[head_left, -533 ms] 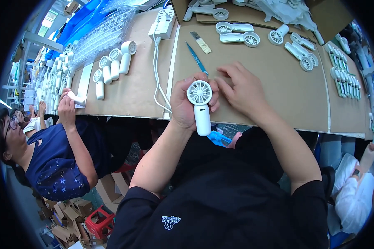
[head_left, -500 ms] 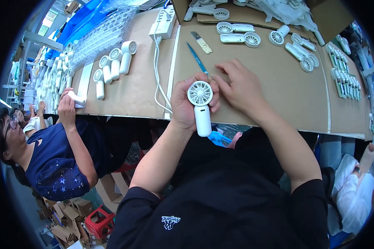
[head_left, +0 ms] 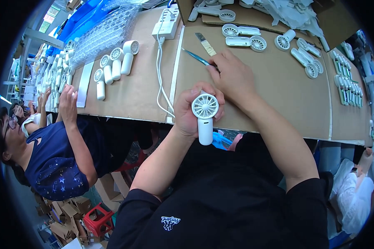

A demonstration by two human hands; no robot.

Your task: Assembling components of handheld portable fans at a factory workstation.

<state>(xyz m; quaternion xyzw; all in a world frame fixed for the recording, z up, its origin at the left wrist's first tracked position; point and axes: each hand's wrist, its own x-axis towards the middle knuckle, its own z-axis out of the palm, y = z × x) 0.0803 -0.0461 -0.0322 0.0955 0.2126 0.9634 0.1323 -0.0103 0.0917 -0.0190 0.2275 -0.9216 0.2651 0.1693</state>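
My left hand [head_left: 188, 114] is closed around a white handheld fan [head_left: 205, 106], held upright above the table's front edge. Its round slatted head faces up toward me, and the handle points to my body. Beyond it, on the table, my right hand [head_left: 233, 76] pinches the blunt end of a slim teal pointed tool [head_left: 196, 57]. That tool's thin tip points to the far left; its exact kind does not show. Just behind it lies a flat blade with a taped handle [head_left: 205, 44].
Several white fan housings [head_left: 257, 43] lie at the back right, near an open cardboard box [head_left: 336, 16]. A power strip [head_left: 166, 23] with a white cable [head_left: 159, 70] stands left. More fans [head_left: 116, 68] stand beside a co-worker [head_left: 58, 157]. Small white-and-green parts sit in rows [head_left: 348, 89] far right.
My right hand has moved up and left onto the teal tool and closed on it; the tool has swung flatter. The fan in my left hand has come slightly nearer and right.
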